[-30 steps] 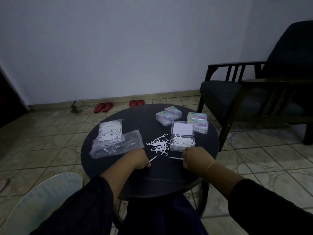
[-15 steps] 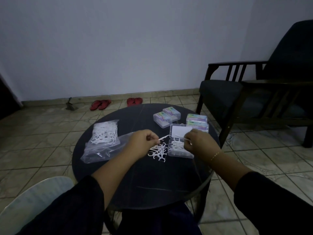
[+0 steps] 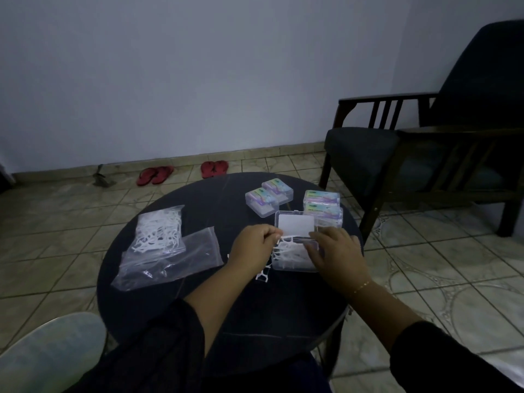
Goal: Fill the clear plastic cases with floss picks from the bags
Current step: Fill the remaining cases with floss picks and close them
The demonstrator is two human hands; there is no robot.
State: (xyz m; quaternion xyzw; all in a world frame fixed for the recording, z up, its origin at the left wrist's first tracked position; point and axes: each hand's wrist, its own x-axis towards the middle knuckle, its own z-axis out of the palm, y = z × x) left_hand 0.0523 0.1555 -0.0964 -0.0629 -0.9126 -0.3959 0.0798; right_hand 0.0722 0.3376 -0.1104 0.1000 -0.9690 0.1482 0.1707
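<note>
Counter [image 3: 158,293] is black w/ a faint pale vein. Floss picks [image 3: 286,252] by the left hand [image 3: 252,248] are white; open case [image 3: 295,236] under the right hand [image 3: 337,255] is clear, lid w/ a white panel. Closed cases [image 3: 268,196] just beyond both hands are clear w/ purple-green-blue labels. Bags [image 3: 167,248] left of the left hand: clear plastic, white picks inside. Thin gold bracelet [image 3: 361,286] on right wrist; sleeves [image 3: 442,355] black. Floor [image 3: 453,265] is beige-tan tile w/ pale circle pattern right of the right hand. Slippers [image 3: 184,171] far beyond are red; wall [image 3: 198,66] pale blue-grey; armchair [image 3: 425,143] dark wood, dark cushions.
</note>
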